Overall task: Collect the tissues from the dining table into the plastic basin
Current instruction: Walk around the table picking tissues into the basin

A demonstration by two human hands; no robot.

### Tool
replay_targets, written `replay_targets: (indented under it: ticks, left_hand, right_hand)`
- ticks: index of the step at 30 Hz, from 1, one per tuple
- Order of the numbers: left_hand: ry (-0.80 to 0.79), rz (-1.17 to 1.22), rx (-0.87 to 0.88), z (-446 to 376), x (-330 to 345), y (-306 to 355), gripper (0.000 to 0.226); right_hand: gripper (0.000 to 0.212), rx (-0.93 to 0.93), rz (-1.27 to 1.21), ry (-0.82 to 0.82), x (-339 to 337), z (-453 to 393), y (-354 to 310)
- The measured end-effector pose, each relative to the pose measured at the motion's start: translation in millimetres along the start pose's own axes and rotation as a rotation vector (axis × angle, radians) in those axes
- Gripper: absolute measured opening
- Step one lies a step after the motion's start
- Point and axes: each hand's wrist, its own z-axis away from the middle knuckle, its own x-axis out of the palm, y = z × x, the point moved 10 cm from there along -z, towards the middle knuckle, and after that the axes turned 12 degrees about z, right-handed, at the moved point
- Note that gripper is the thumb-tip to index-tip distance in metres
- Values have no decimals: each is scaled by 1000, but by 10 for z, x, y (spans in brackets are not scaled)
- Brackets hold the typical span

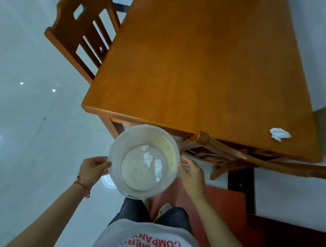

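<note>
I hold a round translucent white plastic basin [119,151] in front of my body, below the near edge of the wooden dining table [203,67]. My left hand [93,169] grips its left rim. My right hand [191,175] holds the right rim. Three crumpled white tissues [152,162] lie on the basin's bottom. One more crumpled tissue [279,134] sits on the table near its front right corner, well to the right of the basin.
A wooden chair [81,30] stands at the table's left side. Another chair [234,156] is tucked under the near edge, right next to my right hand. Glossy white floor tiles spread to the left; a red mat [230,205] lies under my feet.
</note>
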Motion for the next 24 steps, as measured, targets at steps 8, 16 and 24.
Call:
replay_targets:
  ticks: [8,16,24]
  left_hand:
    - [-5,-15,-5,-64,-5,15,20]
    - [8,17,-15,-40,12,17,22]
    - [100,47,-19,140,87,-7,22]
  right_hand:
    - [30,-143,-57,81,-391,86,-557]
    - [29,-297,-164,333,-1236,17,-995]
    - [31,-240,-97,429,-1960,-619,-511]
